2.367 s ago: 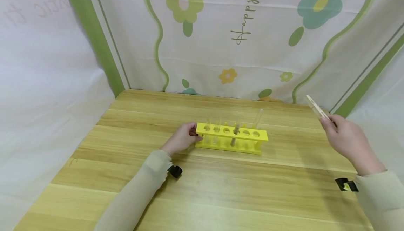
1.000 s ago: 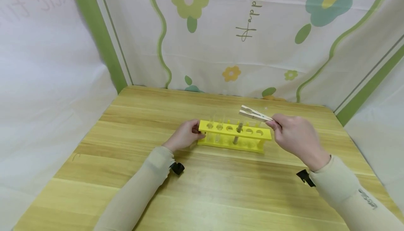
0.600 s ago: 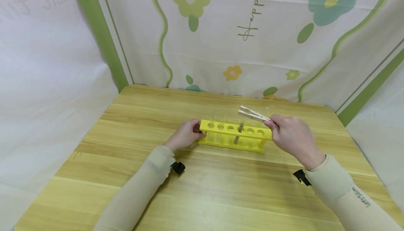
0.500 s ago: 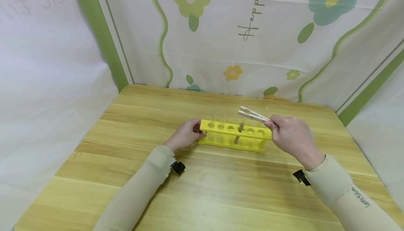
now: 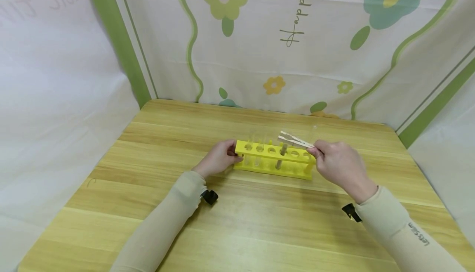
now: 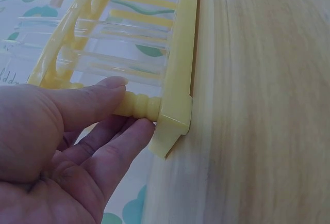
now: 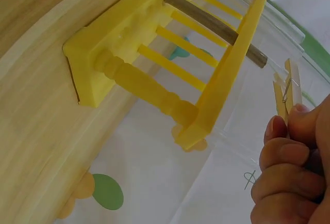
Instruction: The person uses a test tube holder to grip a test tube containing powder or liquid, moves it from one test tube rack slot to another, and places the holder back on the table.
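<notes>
A yellow test tube rack point(image 5: 293, 159) stands on the table. My left hand point(image 5: 217, 158) holds its left end post point(image 6: 139, 105) between thumb and fingers. Two clear test tubes point(image 5: 257, 161) stand in the left holes. Farther right is a test tube with grey-brown contents point(image 5: 278, 164). My right hand point(image 5: 339, 164) pinches a wooden test tube clamp point(image 5: 295, 140) with a metal spring above the rack's right half. The clamp's spread tips are at the top of the grey-brown tube point(image 7: 216, 25); I cannot tell whether they touch it.
Another clear tube point(image 5: 314, 128) shows its tip behind the rack's right end, slanted. Yellow pegs point(image 7: 175, 66) line the rack's back. The wooden table point(image 5: 237, 222) ends at a flower-patterned curtain point(image 5: 245, 57), with white cloth point(image 5: 67, 98) on the left.
My right hand has brought the clamp in from the far right to above the rack, and has lately lowered it a little. My left hand keeps its hold on the rack.
</notes>
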Tool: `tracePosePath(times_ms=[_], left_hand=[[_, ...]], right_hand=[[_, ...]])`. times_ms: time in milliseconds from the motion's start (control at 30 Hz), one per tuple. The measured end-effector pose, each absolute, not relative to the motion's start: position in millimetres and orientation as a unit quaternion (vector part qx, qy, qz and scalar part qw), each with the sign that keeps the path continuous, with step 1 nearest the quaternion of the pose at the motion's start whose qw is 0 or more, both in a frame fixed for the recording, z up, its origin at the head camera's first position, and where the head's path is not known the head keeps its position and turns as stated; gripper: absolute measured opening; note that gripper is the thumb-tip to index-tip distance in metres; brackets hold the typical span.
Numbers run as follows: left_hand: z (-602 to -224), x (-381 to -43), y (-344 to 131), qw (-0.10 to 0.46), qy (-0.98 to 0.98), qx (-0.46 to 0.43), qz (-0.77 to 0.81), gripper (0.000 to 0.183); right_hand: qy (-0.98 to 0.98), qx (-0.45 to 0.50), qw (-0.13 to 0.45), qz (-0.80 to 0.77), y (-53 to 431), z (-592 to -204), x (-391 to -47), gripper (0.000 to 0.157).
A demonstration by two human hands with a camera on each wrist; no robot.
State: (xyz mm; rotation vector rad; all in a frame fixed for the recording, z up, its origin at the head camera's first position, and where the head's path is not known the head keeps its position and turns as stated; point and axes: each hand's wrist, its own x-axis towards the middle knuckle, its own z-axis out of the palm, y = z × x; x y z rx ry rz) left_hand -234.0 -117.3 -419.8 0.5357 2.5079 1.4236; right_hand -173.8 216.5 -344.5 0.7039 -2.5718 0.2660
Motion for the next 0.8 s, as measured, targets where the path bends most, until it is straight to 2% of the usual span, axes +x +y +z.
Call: tracePosePath(times_ms=[233, 467, 800], left_hand=[[-419, -234, -117, 0.104, 0.852, 0.182, 0.479, 0.024], [-418, -233, -118, 0.1, 0.856, 0.184, 0.473, 0.031], [-420, -235, -119, 0.105, 0.849, 0.187, 0.483, 0.026]], right_hand=[[-0.945, 0.242, 0.199, 0.091, 213, -353, -171, 0.036], [-0.95, 0.237, 0.179, 0.093, 210, -363, -169, 0.034], [-0.956, 0.224, 0.167, 0.09, 207, -368, -165, 0.031]])
